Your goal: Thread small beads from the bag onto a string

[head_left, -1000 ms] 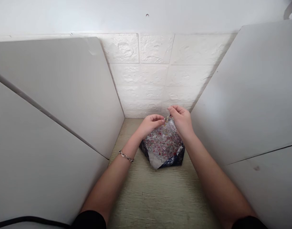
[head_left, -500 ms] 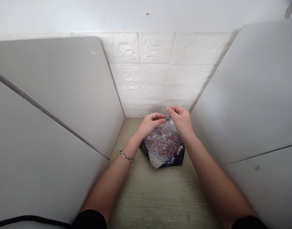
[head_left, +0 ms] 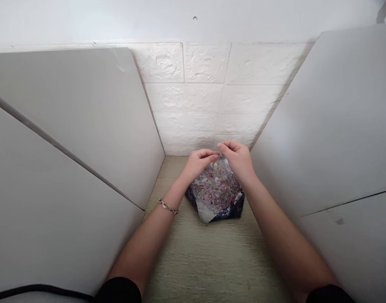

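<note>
A dark blue box (head_left: 230,211) lined with clear plastic sits on the pale wood table (head_left: 212,261). It is full of small clear, pink and red beads (head_left: 215,190). My left hand (head_left: 199,162) and my right hand (head_left: 238,158) hover over the far side of the beads, fingertips pinched and almost touching each other. What sits between the fingertips is too small to make out. A silver chain bracelet (head_left: 168,206) hangs on my left wrist.
Grey panels stand on the left (head_left: 70,147) and on the right (head_left: 331,126), closing in a narrow work space. A white brick-pattern wall (head_left: 205,101) closes the back. A black cable (head_left: 38,289) runs along the bottom left.
Both hands have drawn closer together above the beads. The short beaded strand seen between them a second ago no longer shows.
</note>
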{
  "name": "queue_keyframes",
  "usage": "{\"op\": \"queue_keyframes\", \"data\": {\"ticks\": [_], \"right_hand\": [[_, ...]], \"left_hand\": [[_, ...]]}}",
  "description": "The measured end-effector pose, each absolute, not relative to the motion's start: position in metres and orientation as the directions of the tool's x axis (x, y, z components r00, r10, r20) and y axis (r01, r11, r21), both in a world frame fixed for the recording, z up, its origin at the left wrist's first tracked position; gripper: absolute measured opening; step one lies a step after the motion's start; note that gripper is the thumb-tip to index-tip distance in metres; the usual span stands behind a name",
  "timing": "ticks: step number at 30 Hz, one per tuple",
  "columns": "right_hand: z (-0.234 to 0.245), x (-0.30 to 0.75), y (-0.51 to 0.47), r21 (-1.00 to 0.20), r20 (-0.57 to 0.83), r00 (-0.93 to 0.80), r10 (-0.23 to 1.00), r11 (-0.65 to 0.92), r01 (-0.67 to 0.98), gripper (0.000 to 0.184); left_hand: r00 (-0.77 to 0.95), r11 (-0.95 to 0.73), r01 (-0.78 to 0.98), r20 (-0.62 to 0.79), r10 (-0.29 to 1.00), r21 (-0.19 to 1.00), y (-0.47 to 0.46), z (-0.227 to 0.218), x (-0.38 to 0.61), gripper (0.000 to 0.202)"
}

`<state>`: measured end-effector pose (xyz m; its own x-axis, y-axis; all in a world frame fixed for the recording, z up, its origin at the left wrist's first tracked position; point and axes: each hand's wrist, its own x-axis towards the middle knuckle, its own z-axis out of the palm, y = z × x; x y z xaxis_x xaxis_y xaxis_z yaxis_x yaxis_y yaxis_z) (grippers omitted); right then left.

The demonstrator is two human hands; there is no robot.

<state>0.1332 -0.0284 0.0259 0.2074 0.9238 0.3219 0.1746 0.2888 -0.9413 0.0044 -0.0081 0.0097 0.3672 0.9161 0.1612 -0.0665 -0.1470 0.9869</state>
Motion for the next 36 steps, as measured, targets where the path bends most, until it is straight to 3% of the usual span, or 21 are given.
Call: {"op": "queue_keyframes", "data": {"ticks": [19,22,24,28,36], "right_hand": [[0.025,0.129,-0.028,-0.959,0.263,0.114,0.958,0.246,0.143,0.02],[0.018,0.13,-0.023,-0.981,0.181,0.108,0.978,0.171,0.091,0.029],[0.013,0.13,-0.022,-0.992,0.076,0.011,0.997,0.075,0.104,0.036],[0.007,0.129,-0.022,-0.981,0.015,-0.202,0.979,0.053,0.186,0.029],[0.01,0.128,-0.022,-0.96,-0.047,-0.19,0.981,-0.097,-0.264,0.012]], "left_hand": [[0.318,-0.14,-0.092,0.162,0.934,0.986,-0.009,0.012,0.005,0.022],[0.171,-0.104,-0.212,0.142,0.975,0.972,-0.006,0.012,0.005,0.02],[0.068,-0.079,-0.361,0.111,0.991,0.929,-0.004,0.011,0.004,0.02],[0.018,-0.015,-0.521,0.029,0.999,0.854,-0.002,0.012,0.002,0.019],[0.107,0.045,-0.498,0.01,0.994,0.866,-0.004,0.011,0.002,0.015]]}}
